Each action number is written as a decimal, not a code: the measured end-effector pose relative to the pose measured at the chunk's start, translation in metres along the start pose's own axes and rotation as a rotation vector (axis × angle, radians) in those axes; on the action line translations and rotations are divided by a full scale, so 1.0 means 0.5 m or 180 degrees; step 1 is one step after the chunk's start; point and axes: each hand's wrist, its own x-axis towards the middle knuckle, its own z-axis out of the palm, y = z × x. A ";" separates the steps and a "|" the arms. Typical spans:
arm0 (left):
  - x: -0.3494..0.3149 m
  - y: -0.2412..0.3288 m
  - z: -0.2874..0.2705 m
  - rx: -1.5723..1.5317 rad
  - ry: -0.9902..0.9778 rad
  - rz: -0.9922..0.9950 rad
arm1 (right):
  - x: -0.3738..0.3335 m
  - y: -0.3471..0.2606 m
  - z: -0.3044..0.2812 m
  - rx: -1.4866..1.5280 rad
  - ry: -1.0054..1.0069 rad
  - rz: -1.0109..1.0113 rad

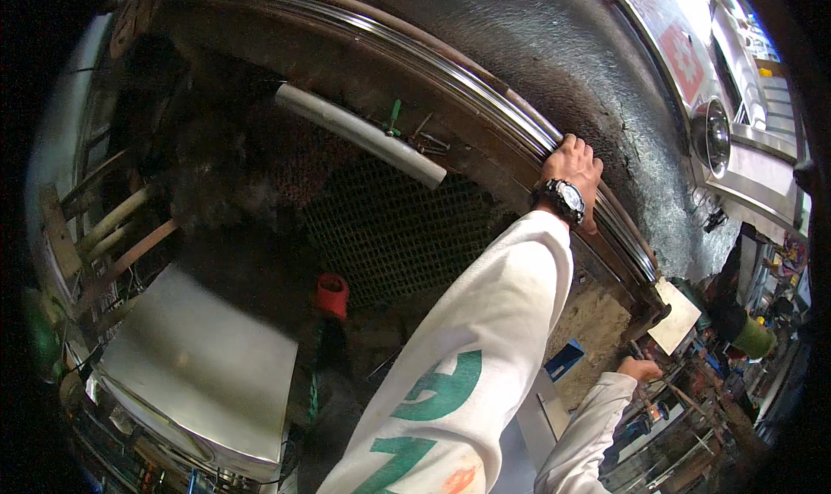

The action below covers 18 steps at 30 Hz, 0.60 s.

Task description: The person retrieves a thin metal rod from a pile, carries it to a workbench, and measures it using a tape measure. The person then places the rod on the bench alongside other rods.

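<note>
Long shiny metal bars lie side by side along a dark rusty beam, curving from the upper left down to the right. My left hand, with a watch on the wrist, is wrapped over these bars toward their right end. Farther right and lower, my right hand is closed beside the beam's end. A dark thing shows at its fingers, too small to make out. Beyond the hand lies a pale flat board.
A grey tube lies left of the bars, with a green-handled tool next to it. Dark mesh spreads below. A metal sheet and a red cup-shaped piece are at lower left; a green container stands right.
</note>
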 end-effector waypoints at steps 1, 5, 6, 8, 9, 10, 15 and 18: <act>0.001 0.002 -0.003 -0.0038 0.0008 0.0042 | 0.014 0.005 -0.001 0.0168 0.0078 0.0047; 0.001 0.007 -0.010 0.0028 -0.0055 0.0069 | 0.034 0.026 -0.010 0.0475 0.0159 0.0078; 0.002 0.006 -0.010 0.0033 -0.0060 0.0063 | 0.031 0.024 -0.009 0.0461 0.0126 0.0042; 0.003 0.004 -0.008 0.0046 -0.0072 0.0047 | 0.022 0.011 0.004 0.0591 0.0284 0.0259; 0.002 0.006 -0.012 0.0090 -0.0110 0.0028 | 0.010 0.006 0.006 0.0560 0.0347 0.0269; -0.002 0.007 -0.014 0.0054 -0.0104 0.0031 | -0.002 0.001 0.004 0.0527 0.0410 0.0277; -0.006 0.003 -0.022 -0.0065 -0.0053 0.0027 | -0.067 -0.046 0.024 0.0759 0.0455 0.0532; -0.003 0.006 -0.025 -0.0100 -0.0038 0.0087 | -0.083 -0.054 0.021 0.0790 0.0440 0.0382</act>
